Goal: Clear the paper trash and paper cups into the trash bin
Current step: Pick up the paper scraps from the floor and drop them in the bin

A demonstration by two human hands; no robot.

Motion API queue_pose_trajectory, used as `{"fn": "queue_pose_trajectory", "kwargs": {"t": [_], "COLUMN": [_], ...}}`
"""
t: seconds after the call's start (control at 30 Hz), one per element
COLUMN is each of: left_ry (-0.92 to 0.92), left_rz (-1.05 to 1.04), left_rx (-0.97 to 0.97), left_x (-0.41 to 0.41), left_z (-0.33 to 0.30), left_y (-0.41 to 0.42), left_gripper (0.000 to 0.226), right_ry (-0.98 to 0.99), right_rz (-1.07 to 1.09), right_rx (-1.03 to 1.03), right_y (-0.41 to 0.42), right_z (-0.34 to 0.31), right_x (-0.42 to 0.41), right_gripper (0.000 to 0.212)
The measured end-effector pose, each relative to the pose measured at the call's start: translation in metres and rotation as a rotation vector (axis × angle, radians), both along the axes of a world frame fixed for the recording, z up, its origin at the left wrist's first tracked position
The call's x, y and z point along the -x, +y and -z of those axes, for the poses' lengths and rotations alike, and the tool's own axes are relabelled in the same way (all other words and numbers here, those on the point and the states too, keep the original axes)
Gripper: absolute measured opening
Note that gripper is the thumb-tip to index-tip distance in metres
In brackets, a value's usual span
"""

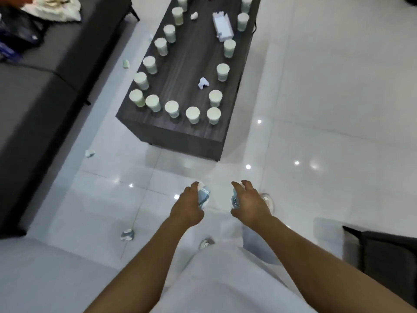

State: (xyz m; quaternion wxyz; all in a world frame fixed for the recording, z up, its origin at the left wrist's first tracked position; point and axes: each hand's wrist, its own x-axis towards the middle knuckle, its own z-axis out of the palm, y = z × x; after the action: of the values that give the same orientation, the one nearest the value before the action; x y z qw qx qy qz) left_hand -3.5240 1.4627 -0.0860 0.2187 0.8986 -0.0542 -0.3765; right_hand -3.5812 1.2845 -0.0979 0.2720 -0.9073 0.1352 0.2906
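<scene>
Above floor, left grip (pixel 188 205) holding paper wad (pixel 204 196), right grip (pixel 250 203) holding crumpled paper (pixel 234 199)

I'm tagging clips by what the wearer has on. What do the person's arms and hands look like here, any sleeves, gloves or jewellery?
Both forearms are bare up to the bottom edge of the picture: no sleeves show. The left hand and right hand wear no gloves, and no watch, bracelet or ring can be made out on wrists or fingers, though the picture is slightly blurred. Below them, the person wears a white garment.
</scene>
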Motion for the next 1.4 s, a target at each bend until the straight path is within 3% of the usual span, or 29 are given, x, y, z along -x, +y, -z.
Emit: {"fn": "queue_pose_trajectory", "kwargs": {"t": [0.33, 0.57, 0.77, 1.2, 1.4], "left_ry": [-0.027, -0.099, -0.089, -0.174, -0.162], "left_rz": [0.33, 0.405, 0.482, 0.719, 0.811], "left_rx": [0.028, 0.103, 0.137, 0.165, 0.157], "left_x": [-0.088, -0.145, -0.201, -0.438, -0.49], "left_z": [-0.01, -0.022, -0.023, -0.037, -0.039], "left_y": [-0.267, -0.445, -0.54, -0.771, -0.886], "left_gripper": [0.08, 0.077, 0.078, 0.068, 0.07], "right_ry": [-0.112, -0.129, -0.111, -0.203, -0.184], "right_rz": [0.351, 0.468, 0.543, 0.753, 0.826], "right_rx": [-0.031, 0.013, 0.017, 0.029, 0.049], "right_y": [-0.235, -0.405, -0.5, -0.705, -0.804], "right_z": [-0.02, -0.034, -0.036, -0.055, -0.055], "right_x": [-0.055, -0.097, -0.139, -0.341, -0.379], "right_gripper": [0.079, 0.079, 0.08, 0.079, 0.079]}}
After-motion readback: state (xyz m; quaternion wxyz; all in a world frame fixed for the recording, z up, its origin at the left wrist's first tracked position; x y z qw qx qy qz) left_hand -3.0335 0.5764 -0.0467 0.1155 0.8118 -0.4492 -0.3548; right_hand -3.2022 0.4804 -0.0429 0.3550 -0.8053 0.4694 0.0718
